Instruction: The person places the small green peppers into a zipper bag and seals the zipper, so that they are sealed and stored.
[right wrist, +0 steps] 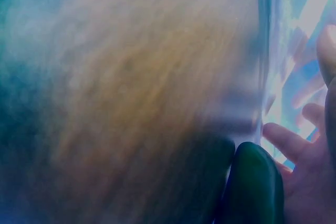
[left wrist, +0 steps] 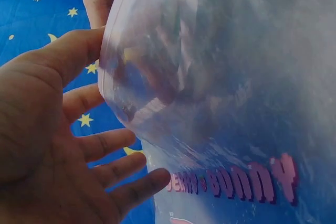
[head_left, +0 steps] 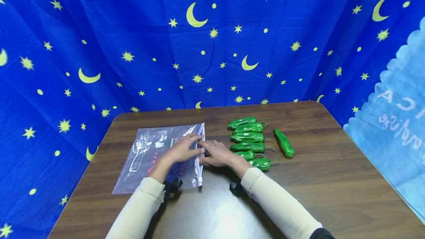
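A clear zip bag [head_left: 129, 178] with printed pictures and lettering lies flat on the table, its pale zip strip [head_left: 200, 170] facing right. My left hand [head_left: 182, 149] reaches over the bag and pinches the strip between thumb and index finger. From the right, my right hand [head_left: 217, 154] grips the same edge with its fingertips. In the left wrist view, the bag [left wrist: 236, 77] bulges beside the left hand [left wrist: 39, 119], whose other fingers spread loosely. Part of the right hand [left wrist: 97, 1] shows behind the rim there. The right wrist view is blurred.
Several green peppers [head_left: 247, 137] lie in a column just right of the right hand, the lowest ones partly behind the wrist. One more pepper [head_left: 284, 144] lies slanted farther right. The brown wooden table [head_left: 332, 180] ends at a blue star-patterned curtain [head_left: 212, 47].
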{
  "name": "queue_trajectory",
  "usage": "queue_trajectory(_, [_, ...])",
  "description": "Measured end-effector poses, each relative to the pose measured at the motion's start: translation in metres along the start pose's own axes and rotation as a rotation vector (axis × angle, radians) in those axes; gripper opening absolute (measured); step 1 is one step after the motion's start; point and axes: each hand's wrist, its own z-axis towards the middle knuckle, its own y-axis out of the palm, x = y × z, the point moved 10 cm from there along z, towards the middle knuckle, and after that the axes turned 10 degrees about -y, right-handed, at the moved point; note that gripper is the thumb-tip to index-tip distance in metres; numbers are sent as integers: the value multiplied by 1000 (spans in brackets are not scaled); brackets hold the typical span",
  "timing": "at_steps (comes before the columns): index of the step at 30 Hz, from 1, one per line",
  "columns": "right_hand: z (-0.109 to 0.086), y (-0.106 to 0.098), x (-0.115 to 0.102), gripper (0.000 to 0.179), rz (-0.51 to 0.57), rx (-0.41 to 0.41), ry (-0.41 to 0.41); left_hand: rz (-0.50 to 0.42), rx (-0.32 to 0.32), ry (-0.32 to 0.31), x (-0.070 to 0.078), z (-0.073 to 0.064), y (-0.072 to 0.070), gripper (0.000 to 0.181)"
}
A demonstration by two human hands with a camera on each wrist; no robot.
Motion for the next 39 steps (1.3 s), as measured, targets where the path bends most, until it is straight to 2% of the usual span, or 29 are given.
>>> queue_trajectory(10, [-1, 0, -1, 73, -17, -3, -6, 29, -59, -67, -7, 5, 8, 63])
queue_trajectory(19, [-1, 1, -4, 74, -33, -16, -12, -20, -91, -96, -9, 2, 7, 69])
queue_trajectory(28, [-1, 4, 0, 79, -46, -36, 12, -60, -45, -77, -17, -1, -2, 65])
queue_trajectory(34, [-1, 4, 0, 81, -53, -45, 23, -50, -27, -90, -27, -9, -6, 60])
queue_trajectory(39, [-1, 5, -1, 80, -53, -46, 27, -78, -6, -104, -35, -16, -7, 59])
